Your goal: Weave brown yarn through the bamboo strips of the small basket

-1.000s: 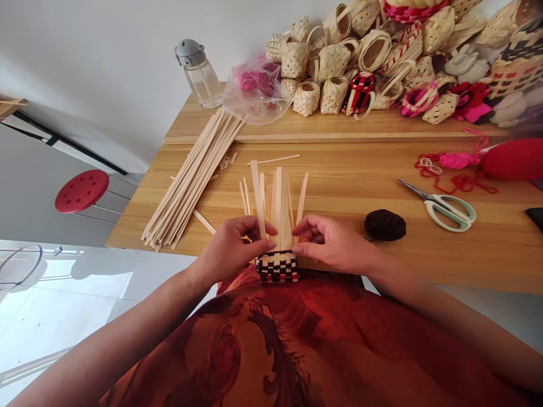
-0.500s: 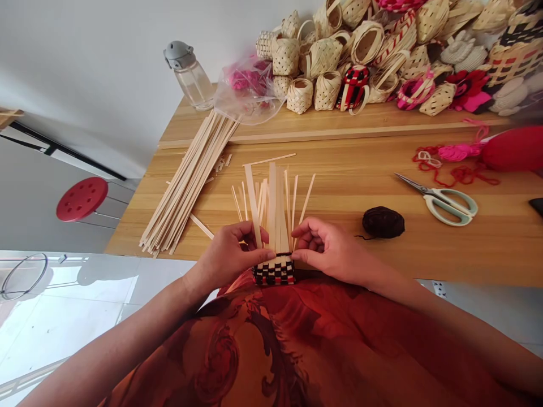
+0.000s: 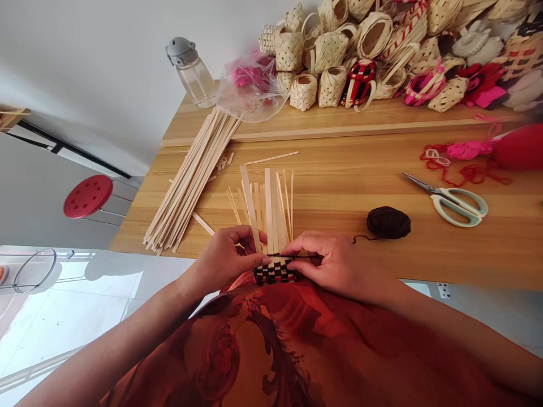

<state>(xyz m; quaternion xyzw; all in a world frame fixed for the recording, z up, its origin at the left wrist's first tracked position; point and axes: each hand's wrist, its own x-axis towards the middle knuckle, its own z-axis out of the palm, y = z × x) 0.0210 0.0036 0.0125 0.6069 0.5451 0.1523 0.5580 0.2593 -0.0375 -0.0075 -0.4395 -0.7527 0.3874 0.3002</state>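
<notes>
Close to my lap, at the table's near edge, is a small partly woven basket (image 3: 275, 270), checked in black and pale wood with touches of red. Pale wooden strips (image 3: 270, 209) stand up from its rim. My left hand (image 3: 237, 249) grips the basket's left side, thumb across the front and fingers behind the strips. At the right side, my right hand (image 3: 324, 260) pinches the upper edge, where a thin dark yarn runs from the weave into the fingers. A ball of dark brown yarn (image 3: 388, 222) lies to the right, its loose end trailing toward my right hand.
Scissors (image 3: 452, 199) lie at the right, near red and pink yarn (image 3: 469, 150). A bundle of long wooden strips (image 3: 195, 175) lies at the left. Behind stand a bottle (image 3: 193, 73), a plastic bag (image 3: 252, 90) and many small woven baskets (image 3: 303, 92). A red stool (image 3: 88, 196) is beyond the table.
My right hand has shifted slightly left and down over the basket's right edge, covering its corner and some strips. Dark yarn now shows at its fingers. The view has shifted slightly.
</notes>
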